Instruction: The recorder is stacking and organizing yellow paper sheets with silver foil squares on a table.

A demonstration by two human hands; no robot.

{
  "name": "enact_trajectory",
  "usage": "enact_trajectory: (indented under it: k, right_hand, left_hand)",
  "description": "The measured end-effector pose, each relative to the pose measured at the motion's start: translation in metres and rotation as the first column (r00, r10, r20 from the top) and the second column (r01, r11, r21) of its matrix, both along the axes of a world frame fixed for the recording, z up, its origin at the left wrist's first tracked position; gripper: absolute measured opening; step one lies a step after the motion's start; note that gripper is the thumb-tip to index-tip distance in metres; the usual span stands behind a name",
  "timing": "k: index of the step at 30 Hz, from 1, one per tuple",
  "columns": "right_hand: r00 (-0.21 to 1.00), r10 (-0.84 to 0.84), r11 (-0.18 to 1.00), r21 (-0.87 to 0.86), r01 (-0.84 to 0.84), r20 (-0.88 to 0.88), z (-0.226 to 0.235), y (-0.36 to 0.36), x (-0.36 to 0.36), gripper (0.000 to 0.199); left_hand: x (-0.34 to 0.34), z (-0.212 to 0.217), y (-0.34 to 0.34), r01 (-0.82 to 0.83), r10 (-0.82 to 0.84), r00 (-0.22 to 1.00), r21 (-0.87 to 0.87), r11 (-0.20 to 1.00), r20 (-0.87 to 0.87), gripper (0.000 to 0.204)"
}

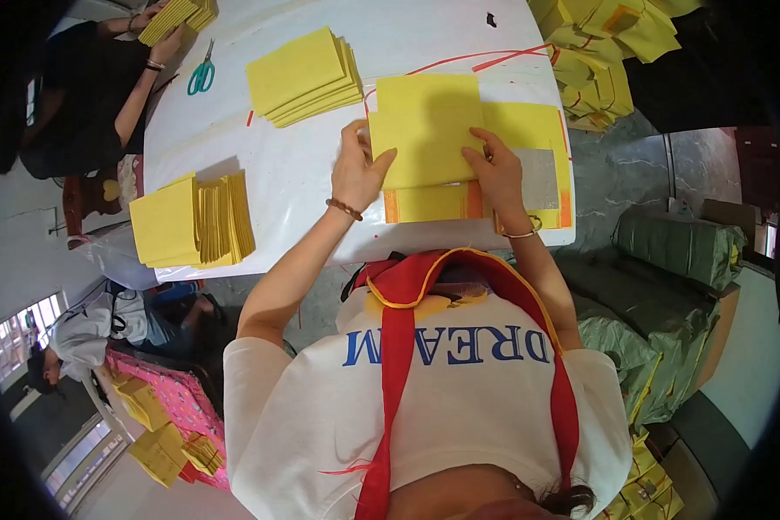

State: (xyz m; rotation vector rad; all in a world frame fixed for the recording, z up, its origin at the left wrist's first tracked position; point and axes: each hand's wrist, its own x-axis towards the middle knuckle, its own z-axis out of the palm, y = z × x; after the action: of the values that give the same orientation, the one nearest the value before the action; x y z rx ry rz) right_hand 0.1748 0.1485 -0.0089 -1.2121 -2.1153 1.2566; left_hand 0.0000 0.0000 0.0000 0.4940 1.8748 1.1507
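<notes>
My left hand (356,166) grips the left edge of a folded yellow paper sheet (425,130), thumb on top. My right hand (497,173) presses fingers flat on the sheet's right side. The sheet lies over a stack of yellow papers (533,130) with orange strips and a silver foil square (537,178), on a white table (295,173). Both wrists wear thin bracelets.
A fanned pile of yellow sheets (195,221) sits at the table's left edge, another stack (305,76) farther back. Teal scissors (202,76) lie near a second person's arm (139,91). Bundled yellow packs (594,52) lie back right, green sacks (667,286) on the right. A third person (87,334) sits lower left.
</notes>
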Motion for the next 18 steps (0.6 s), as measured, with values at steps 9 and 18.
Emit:
enact_trajectory:
  k: [9, 18]
  right_hand:
    - [1.0, 0.0, 1.0, -0.009, 0.0, -0.006, 0.0, 0.002, -0.001, 0.032]
    - [0.802, 0.346, 0.647, 0.494, -0.58, 0.488, -0.002, -0.039, 0.025, 0.061]
  left_hand:
    - [0.035, -0.009, 0.034, 0.54, -0.278, 0.191, -0.136, 0.831, -0.941, 0.049]
    - [0.031, -0.02, 0.027, 0.56, -0.322, 0.202, -0.161, 0.813, -0.925, 0.057]
